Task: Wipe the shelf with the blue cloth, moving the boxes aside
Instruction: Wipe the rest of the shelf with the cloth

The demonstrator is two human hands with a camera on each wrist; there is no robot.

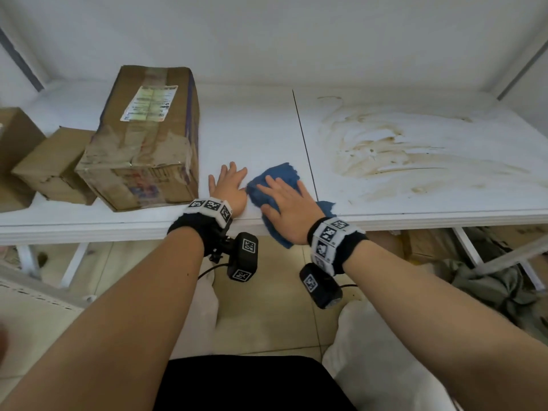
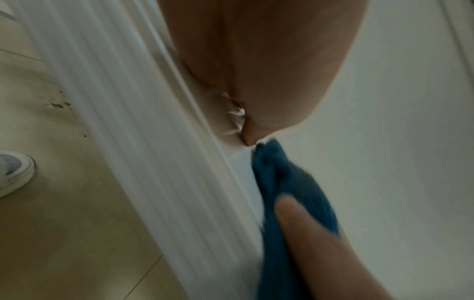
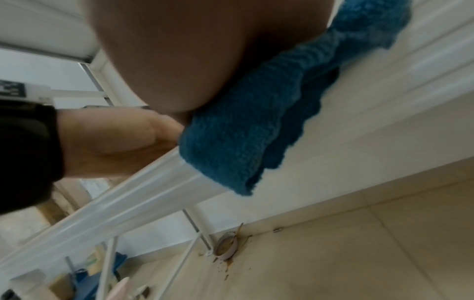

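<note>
The blue cloth [image 1: 277,179] lies crumpled on the white shelf [image 1: 255,126] near its front edge, one end hanging over the lip [image 3: 231,146]. My right hand [image 1: 284,200] presses flat on the cloth with fingers spread and straight. My left hand [image 1: 228,185] rests flat on the bare shelf just left of the cloth [image 2: 287,182], fingers straight. A large taped cardboard box [image 1: 148,137] stands left of my left hand, close to it but apart. Two smaller boxes [image 1: 53,164] sit further left.
Brown smeared stains [image 1: 394,146] cover the right half of the shelf, past a dark seam [image 1: 302,137]. The shelf's back wall and uprights close it in. Below are tiled floor, a bowl [image 3: 227,245] with spilled drops, and bundled fabric [image 1: 489,280] at right.
</note>
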